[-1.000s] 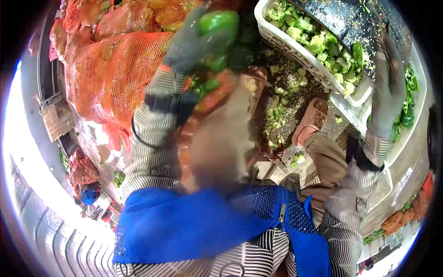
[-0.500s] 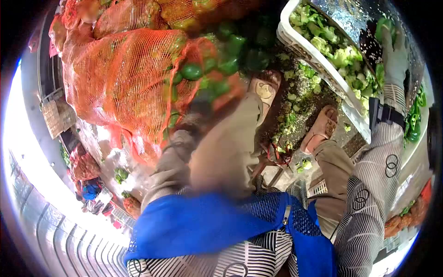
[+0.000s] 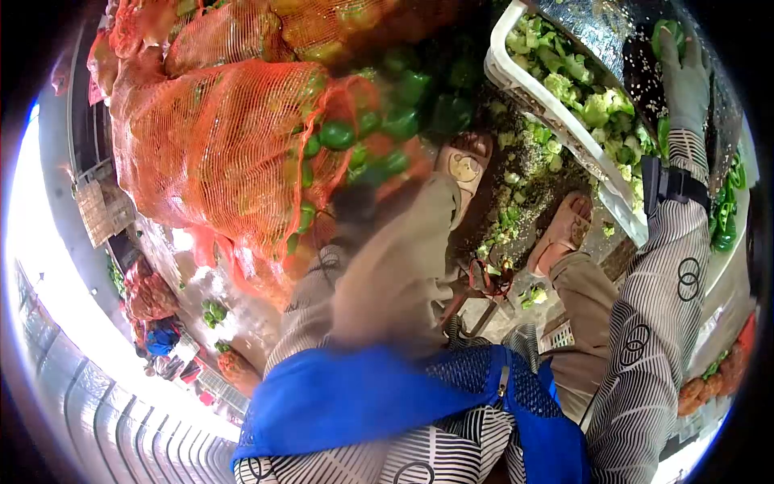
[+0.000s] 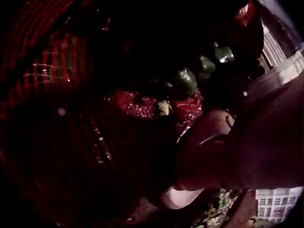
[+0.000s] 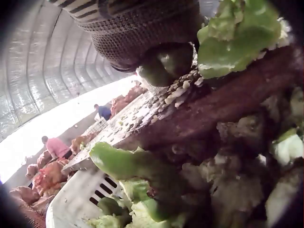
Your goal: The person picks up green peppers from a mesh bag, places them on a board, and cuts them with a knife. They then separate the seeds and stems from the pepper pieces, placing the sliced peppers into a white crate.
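Observation:
My gloved right hand (image 3: 685, 89) grips a green bell pepper (image 3: 668, 39) on the seed-strewn board (image 3: 601, 40) at the upper right. In the right wrist view the knit glove (image 5: 147, 31) lies over this pepper (image 5: 166, 65), low against the board's surface. My left hand (image 3: 359, 206) is a dark blur beside the open mouth of the orange mesh sack (image 3: 218, 145), near several green peppers (image 3: 337, 134). Its fingers are hidden, and the left wrist view is mostly dark, with a few peppers (image 4: 186, 80) showing; I cannot tell what this hand holds.
A white crate (image 3: 548, 101) of cut pepper cores and scraps stands between the feet and the board. More green peppers (image 3: 726, 214) lie in a pale container at the far right. Scraps (image 3: 508, 222) litter the floor between two sandals (image 3: 465, 169). In the background are people (image 5: 56, 147) and sacks.
My left hand has come down from above the sack, where it was with a green pepper, to beside its mouth. My right hand, earlier flat and empty, has moved up the board and grips a pepper.

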Action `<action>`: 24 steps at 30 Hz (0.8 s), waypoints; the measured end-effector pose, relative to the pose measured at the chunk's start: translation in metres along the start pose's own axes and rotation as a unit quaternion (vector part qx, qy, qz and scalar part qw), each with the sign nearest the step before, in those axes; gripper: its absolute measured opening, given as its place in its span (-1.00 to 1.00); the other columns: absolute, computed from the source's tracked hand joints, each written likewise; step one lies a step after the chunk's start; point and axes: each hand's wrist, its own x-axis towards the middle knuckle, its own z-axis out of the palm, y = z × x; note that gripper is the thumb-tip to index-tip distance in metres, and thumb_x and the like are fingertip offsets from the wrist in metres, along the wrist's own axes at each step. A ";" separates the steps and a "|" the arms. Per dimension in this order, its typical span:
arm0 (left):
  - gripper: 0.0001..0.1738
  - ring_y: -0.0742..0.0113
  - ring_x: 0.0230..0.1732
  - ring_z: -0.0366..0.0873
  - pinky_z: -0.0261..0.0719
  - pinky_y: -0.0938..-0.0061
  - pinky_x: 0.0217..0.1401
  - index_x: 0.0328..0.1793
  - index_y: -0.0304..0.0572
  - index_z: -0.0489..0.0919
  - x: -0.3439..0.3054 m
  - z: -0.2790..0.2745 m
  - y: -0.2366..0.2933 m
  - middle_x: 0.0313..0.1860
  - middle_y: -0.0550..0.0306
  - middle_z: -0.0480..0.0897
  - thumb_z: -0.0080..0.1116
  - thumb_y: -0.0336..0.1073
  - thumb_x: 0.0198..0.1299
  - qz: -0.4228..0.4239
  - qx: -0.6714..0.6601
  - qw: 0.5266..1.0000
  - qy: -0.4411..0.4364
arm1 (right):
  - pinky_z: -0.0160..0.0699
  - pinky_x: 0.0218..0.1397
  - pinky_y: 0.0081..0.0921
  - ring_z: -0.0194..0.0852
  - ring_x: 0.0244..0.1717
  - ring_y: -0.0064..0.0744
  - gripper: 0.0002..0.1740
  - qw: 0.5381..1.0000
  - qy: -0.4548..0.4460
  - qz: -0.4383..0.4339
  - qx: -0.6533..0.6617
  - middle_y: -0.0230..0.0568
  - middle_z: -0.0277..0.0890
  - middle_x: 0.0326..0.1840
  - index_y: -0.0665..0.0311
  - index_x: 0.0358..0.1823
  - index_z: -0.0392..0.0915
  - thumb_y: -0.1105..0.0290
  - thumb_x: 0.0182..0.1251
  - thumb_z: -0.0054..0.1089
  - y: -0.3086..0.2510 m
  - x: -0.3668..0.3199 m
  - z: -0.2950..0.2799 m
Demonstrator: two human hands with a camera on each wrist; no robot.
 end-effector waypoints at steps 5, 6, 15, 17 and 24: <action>-0.40 -0.09 -0.05 0.63 0.64 0.19 -0.02 0.35 -0.14 0.39 -0.039 -0.079 0.016 0.05 -0.09 0.64 0.26 -0.32 0.16 0.159 -0.081 0.912 0.371 | 0.33 0.46 -0.08 0.21 0.43 0.25 -0.34 0.819 -0.093 -0.288 -0.487 0.05 0.16 0.51 -0.08 0.57 0.04 -0.11 0.54 -0.22 0.077 0.010 0.013; -0.40 -0.10 -0.08 0.63 0.64 0.19 -0.05 0.33 -0.17 0.39 -0.057 -0.119 0.031 0.05 -0.09 0.63 0.29 -0.34 0.15 0.226 -0.053 0.821 0.521 | 0.44 0.39 -0.04 0.24 0.39 0.30 -0.30 0.973 -0.021 -0.170 -0.153 0.18 0.15 0.48 -0.10 0.56 0.06 -0.19 0.50 -0.21 0.057 0.006 0.017; -0.40 0.39 -0.29 0.60 0.63 0.52 -0.28 0.29 -0.15 0.38 -0.057 -0.344 0.187 -0.13 0.13 0.57 0.27 -0.61 0.10 0.421 -0.373 0.706 0.430 | 0.33 0.46 -0.06 0.22 0.44 0.11 -0.31 0.983 -0.132 0.088 0.092 0.22 0.23 0.41 0.00 0.50 0.23 -0.03 0.40 0.08 -0.045 -0.001 -0.071; -0.39 0.40 -0.27 0.58 0.63 0.53 -0.25 0.29 -0.15 0.35 -0.034 -0.367 0.232 -0.11 0.13 0.55 0.27 -0.60 0.11 0.443 -0.448 0.703 0.331 | 0.44 0.36 -0.09 0.38 0.30 0.10 -0.45 0.997 -0.025 0.034 0.060 0.07 0.34 0.35 0.04 0.40 0.36 0.18 0.39 0.11 -0.049 -0.011 -0.088; -0.19 0.14 -0.28 0.66 0.68 0.27 -0.19 0.49 -0.05 0.17 -0.050 -0.374 0.308 -0.07 -0.01 0.63 0.32 -0.37 0.13 0.452 -0.298 0.751 0.379 | 0.55 0.17 -0.13 0.56 0.10 0.04 -0.54 0.941 -0.144 0.109 0.286 0.08 0.51 0.13 0.19 0.29 0.38 0.33 0.37 0.07 -0.077 -0.044 -0.102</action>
